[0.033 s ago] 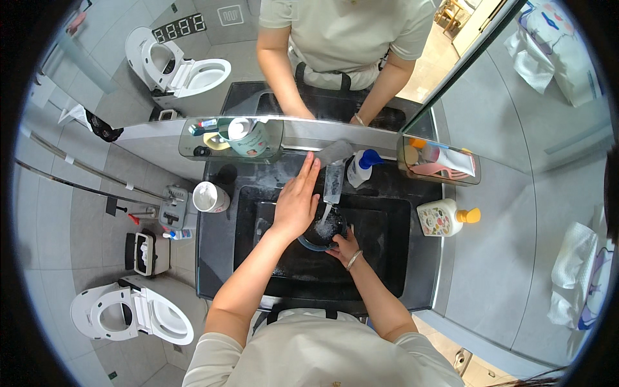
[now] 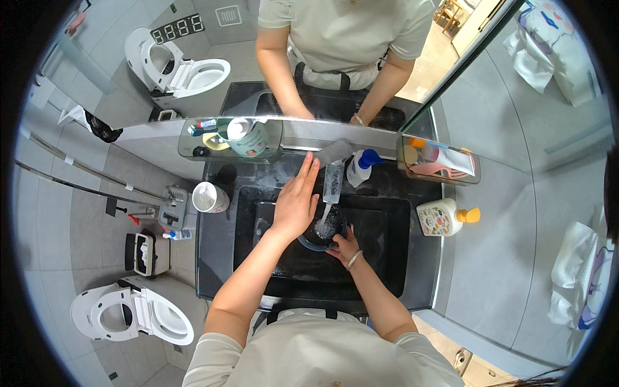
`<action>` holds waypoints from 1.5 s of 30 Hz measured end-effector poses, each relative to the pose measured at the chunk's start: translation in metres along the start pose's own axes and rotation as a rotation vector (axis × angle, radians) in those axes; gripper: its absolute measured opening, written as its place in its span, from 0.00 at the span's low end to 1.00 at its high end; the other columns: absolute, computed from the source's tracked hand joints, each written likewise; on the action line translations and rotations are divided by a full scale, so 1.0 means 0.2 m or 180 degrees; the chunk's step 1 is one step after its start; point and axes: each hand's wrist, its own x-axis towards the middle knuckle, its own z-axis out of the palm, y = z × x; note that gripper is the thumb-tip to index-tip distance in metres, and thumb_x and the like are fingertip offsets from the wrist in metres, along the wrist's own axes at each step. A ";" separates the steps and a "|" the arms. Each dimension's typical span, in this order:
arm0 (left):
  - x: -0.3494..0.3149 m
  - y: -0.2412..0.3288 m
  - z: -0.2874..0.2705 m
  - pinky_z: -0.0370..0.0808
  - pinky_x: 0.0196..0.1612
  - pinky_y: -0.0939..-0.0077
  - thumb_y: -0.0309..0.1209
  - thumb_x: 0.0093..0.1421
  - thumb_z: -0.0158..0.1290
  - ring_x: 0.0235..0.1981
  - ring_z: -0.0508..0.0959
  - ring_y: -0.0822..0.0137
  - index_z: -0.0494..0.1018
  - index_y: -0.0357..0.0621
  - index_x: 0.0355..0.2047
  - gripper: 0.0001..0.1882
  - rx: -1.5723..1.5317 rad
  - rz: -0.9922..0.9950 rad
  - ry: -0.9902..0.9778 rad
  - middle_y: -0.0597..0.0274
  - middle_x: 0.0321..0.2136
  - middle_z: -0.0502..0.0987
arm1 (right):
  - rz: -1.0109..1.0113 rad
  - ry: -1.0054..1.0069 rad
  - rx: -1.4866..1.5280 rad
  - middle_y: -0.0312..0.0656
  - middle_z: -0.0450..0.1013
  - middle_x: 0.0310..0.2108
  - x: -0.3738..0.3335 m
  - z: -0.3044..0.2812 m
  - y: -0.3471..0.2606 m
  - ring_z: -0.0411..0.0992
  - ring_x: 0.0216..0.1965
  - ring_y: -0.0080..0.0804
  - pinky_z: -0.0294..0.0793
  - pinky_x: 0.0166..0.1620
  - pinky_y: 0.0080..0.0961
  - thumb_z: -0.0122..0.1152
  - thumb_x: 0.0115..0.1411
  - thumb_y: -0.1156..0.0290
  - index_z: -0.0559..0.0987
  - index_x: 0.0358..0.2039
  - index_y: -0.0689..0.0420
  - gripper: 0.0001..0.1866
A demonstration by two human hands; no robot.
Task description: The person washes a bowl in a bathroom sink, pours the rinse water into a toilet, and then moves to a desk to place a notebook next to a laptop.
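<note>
Water runs from the faucet point(image 2: 333, 184) into a dark round bowl point(image 2: 316, 245) with a bluish rim. My right hand point(image 2: 345, 246), a bangle on its wrist, grips the bowl's near right edge, its thumb over the rim. Left of the faucet, my left hand point(image 2: 296, 205) is held out flat with its fingers stretched forward and nothing in it. It covers part of the bowl's left side; I cannot tell if it touches the faucet. Under both hands lies the black rectangular sink point(image 2: 387, 258).
A blue-topped pump bottle point(image 2: 361, 169) stands right of the faucet. On the counter are a white tub point(image 2: 210, 197) at left and a yellow-topped bottle point(image 2: 442, 218) at right. Two glass shelves point(image 2: 274, 147) carry toiletries below the mirror. A toilet point(image 2: 145, 313) stands at lower left.
</note>
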 end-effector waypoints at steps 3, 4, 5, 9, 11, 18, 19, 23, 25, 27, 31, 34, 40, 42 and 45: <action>0.00 0.00 0.00 0.65 0.48 0.65 0.22 0.47 0.49 0.46 0.67 0.52 0.47 0.43 0.58 0.37 0.0003 -0.0002 0.0017 0.55 0.59 0.48 | 0.0035 0.0022 -0.0065 0.42 0.64 0.43 0.03 -0.03 0.00 0.69 0.38 0.41 0.72 0.39 0.41 0.50 0.50 0.76 0.55 0.54 0.46 0.30; 0.00 0.01 0.01 0.65 0.47 0.65 0.22 0.47 0.50 0.45 0.67 0.53 0.48 0.42 0.58 0.37 0.0009 0.0012 0.0031 0.55 0.59 0.48 | 0.0067 0.0048 -0.0077 0.43 0.64 0.43 0.03 -0.04 0.01 0.69 0.38 0.41 0.72 0.39 0.41 0.50 0.50 0.76 0.54 0.54 0.46 0.30; 0.00 0.01 0.00 0.65 0.48 0.65 0.21 0.47 0.49 0.48 0.66 0.51 0.48 0.43 0.58 0.37 -0.0014 0.0000 -0.0011 0.54 0.59 0.48 | 0.0091 0.0058 -0.0094 0.43 0.64 0.43 0.03 -0.03 0.00 0.69 0.38 0.42 0.72 0.39 0.41 0.50 0.50 0.76 0.54 0.54 0.46 0.31; 0.01 0.02 -0.02 0.67 0.47 0.64 0.20 0.46 0.49 0.50 0.64 0.49 0.51 0.43 0.56 0.35 -0.0056 0.0023 0.0004 0.53 0.58 0.50 | 0.0059 0.0094 0.0030 0.43 0.63 0.44 -0.04 -0.03 -0.02 0.69 0.38 0.42 0.73 0.39 0.41 0.49 0.50 0.76 0.53 0.55 0.45 0.32; -0.01 0.02 -0.02 0.67 0.44 0.65 0.19 0.44 0.49 0.43 0.70 0.55 0.56 0.43 0.54 0.33 0.0056 0.0027 0.0196 0.57 0.57 0.53 | 0.0023 0.0095 0.0022 0.43 0.63 0.45 0.01 -0.07 0.00 0.69 0.38 0.41 0.73 0.38 0.40 0.49 0.50 0.76 0.52 0.56 0.45 0.33; -0.24 -0.03 0.03 0.67 0.46 0.64 0.21 0.47 0.50 0.49 0.65 0.49 0.53 0.45 0.56 0.34 -0.0326 -0.0720 0.0335 0.53 0.57 0.52 | -0.0337 -0.0045 -0.0354 0.42 0.63 0.45 -0.14 -0.10 -0.07 0.70 0.37 0.36 0.75 0.36 0.32 0.49 0.49 0.76 0.53 0.56 0.48 0.32; -0.31 -0.03 0.05 0.63 0.51 0.66 0.23 0.48 0.51 0.53 0.60 0.48 0.51 0.43 0.56 0.34 -0.0480 -0.0724 0.0390 0.48 0.57 0.52 | -0.0390 -0.0050 -0.0482 0.41 0.64 0.45 -0.15 -0.10 -0.07 0.70 0.37 0.35 0.75 0.36 0.31 0.48 0.49 0.76 0.54 0.56 0.48 0.32; -0.65 -0.07 0.17 0.57 0.56 0.70 0.28 0.53 0.50 0.56 0.59 0.56 0.52 0.40 0.57 0.31 -0.1068 -0.1373 -0.0038 0.47 0.55 0.57 | -0.0532 -0.0525 -0.0465 0.44 0.64 0.46 -0.27 -0.07 -0.10 0.69 0.41 0.34 0.76 0.36 0.29 0.50 0.50 0.77 0.55 0.56 0.50 0.32; -0.80 -0.05 0.21 0.61 0.52 0.72 0.32 0.55 0.50 0.50 0.66 0.59 0.53 0.41 0.56 0.30 -0.1879 -0.1798 0.0114 0.48 0.51 0.63 | -0.0554 -0.0825 -0.0605 0.43 0.64 0.45 -0.29 -0.07 -0.08 0.69 0.41 0.33 0.76 0.37 0.29 0.49 0.49 0.78 0.55 0.55 0.53 0.31; -0.92 -0.03 0.21 0.62 0.50 0.76 0.31 0.57 0.48 0.46 0.67 0.66 0.52 0.41 0.57 0.29 -0.2818 -0.2092 0.0413 0.52 0.48 0.65 | -0.0579 -0.0973 -0.0755 0.43 0.65 0.44 -0.34 -0.03 -0.06 0.69 0.41 0.32 0.76 0.37 0.29 0.49 0.49 0.79 0.55 0.55 0.55 0.31; -1.09 0.01 0.06 0.65 0.40 0.84 0.29 0.59 0.46 0.36 0.69 0.77 0.53 0.46 0.57 0.26 -0.3747 -0.2623 0.0823 0.64 0.33 0.70 | -0.0781 -0.1300 -0.1177 0.40 0.66 0.42 -0.48 0.10 0.02 0.69 0.39 0.27 0.75 0.37 0.27 0.48 0.50 0.79 0.56 0.55 0.55 0.30; -1.31 -0.04 -0.03 0.64 0.35 0.86 0.27 0.58 0.47 0.31 0.68 0.79 0.57 0.46 0.53 0.23 -0.3937 -0.2677 0.1297 0.69 0.26 0.71 | -0.0949 -0.1528 -0.1658 0.36 0.66 0.40 -0.56 0.24 0.13 0.68 0.37 0.22 0.74 0.35 0.22 0.49 0.51 0.78 0.56 0.56 0.53 0.30; -1.85 -0.12 -0.32 0.66 0.35 0.82 0.26 0.56 0.49 0.30 0.70 0.77 0.57 0.47 0.52 0.24 -0.3575 -0.2419 0.2148 0.66 0.28 0.71 | -0.1108 -0.1946 -0.2697 0.33 0.67 0.35 -0.82 0.63 0.48 0.66 0.32 0.17 0.68 0.28 0.14 0.48 0.51 0.77 0.57 0.56 0.51 0.30; -2.07 -0.16 -0.44 0.65 0.31 0.85 0.25 0.54 0.51 0.27 0.69 0.78 0.56 0.50 0.54 0.27 -0.3504 -0.2542 0.2361 0.66 0.30 0.68 | -0.0931 -0.2083 -0.2742 0.33 0.66 0.34 -0.91 0.79 0.66 0.65 0.31 0.17 0.67 0.27 0.15 0.46 0.51 0.79 0.54 0.58 0.48 0.32; -2.44 -0.25 -0.61 0.64 0.26 0.89 0.25 0.53 0.52 0.25 0.67 0.80 0.55 0.55 0.56 0.31 -0.3372 -0.2683 0.2649 0.65 0.33 0.62 | -0.0610 -0.2314 -0.3262 0.34 0.67 0.36 -1.01 1.02 0.96 0.68 0.34 0.22 0.70 0.31 0.18 0.43 0.50 0.82 0.51 0.59 0.41 0.36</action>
